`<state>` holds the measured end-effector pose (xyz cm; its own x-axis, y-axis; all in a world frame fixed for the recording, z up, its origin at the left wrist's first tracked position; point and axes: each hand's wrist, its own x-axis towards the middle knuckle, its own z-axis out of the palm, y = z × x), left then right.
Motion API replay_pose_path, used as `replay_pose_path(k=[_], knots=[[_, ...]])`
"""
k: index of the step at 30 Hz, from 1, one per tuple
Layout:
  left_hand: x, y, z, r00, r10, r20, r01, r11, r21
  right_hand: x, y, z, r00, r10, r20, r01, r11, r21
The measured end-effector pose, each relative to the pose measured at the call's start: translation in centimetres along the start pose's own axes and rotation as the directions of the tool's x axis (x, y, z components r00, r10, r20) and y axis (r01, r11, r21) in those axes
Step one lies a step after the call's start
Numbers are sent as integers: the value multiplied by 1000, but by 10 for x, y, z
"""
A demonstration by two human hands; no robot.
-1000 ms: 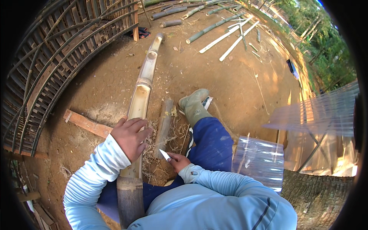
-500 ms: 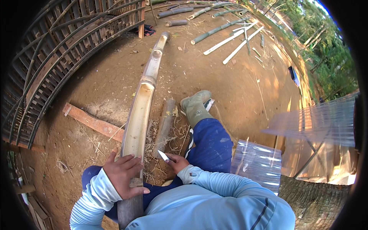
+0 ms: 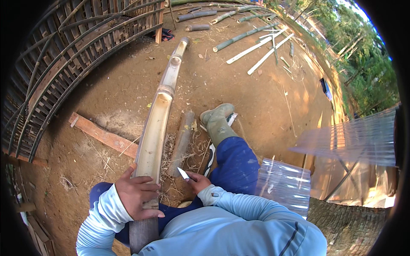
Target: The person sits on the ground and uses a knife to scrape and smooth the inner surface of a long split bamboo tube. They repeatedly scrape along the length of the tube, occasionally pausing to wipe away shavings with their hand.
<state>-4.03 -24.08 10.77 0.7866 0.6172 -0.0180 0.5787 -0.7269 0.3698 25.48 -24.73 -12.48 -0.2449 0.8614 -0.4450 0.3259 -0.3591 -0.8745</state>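
Left hand (image 3: pixel 137 197) has slid down the split bamboo (image 3: pixel 156 128) toward the body.
Bamboo's long axis runs away from the person, hollow up; left hand clamped on it, right hand (image 3: pixel 197 182) closed round a knife (image 3: pixel 184 173).

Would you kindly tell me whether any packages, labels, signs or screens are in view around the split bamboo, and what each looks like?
None that I can make out: no package, label, sign or screen shows.
Nearest likeness: clear corrugated plastic sheets at the person's right, ribbed, see-through and unprinted.
A small dark flat thing lies on the dirt far right; too small to tell.
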Motion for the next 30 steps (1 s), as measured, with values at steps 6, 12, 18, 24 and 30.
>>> replay_pose_path(k=[6,12,18,24,30], knots=[[4,3,0,997,-70,-24,70,998,9,5,10,3,998,-58,-3,58,997,-59],[7,4,5,987,-148,-55,146,988,-50,9,14,5,998,-60,-3,60,997,-38],[12,4,0,994,-98,46,101,993,-57,9,23,7,1000,17,-21,-17,1000,24],[13,0,1,1000,-20,25,22,997,-74,-6,-14,-3,1000,16,2,-15,984,-177],[11,-2,5,990,-138,-39,135,988,-72,-2,-3,5,1000,-16,-16,14,988,-154]])
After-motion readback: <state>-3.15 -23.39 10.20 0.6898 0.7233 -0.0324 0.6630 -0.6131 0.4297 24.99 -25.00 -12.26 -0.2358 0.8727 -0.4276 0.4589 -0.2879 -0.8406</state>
